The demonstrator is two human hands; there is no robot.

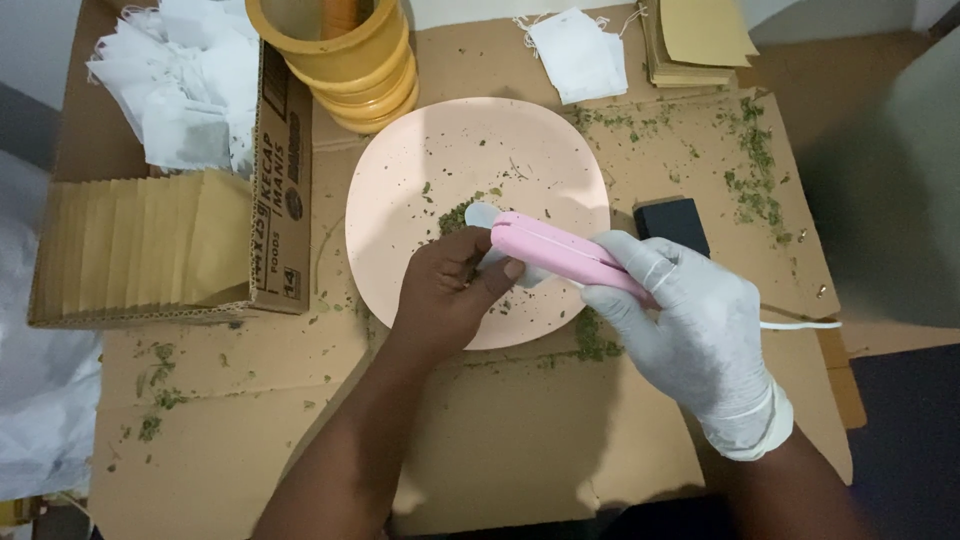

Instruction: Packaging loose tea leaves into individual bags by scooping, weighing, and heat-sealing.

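Observation:
My right hand, in a white glove, grips a pink handheld sealer whose white cord runs off to the right. My bare left hand pinches a small white tea bag held in the sealer's tip. Both hands hover over a pale pink plate with a little heap of dried green leaf and scattered crumbs.
A cardboard box at left holds tan paper envelopes and white empty bags. Stacked yellow bowls stand behind the plate. More white bags, tan envelopes and a small black block lie on the cardboard sheet.

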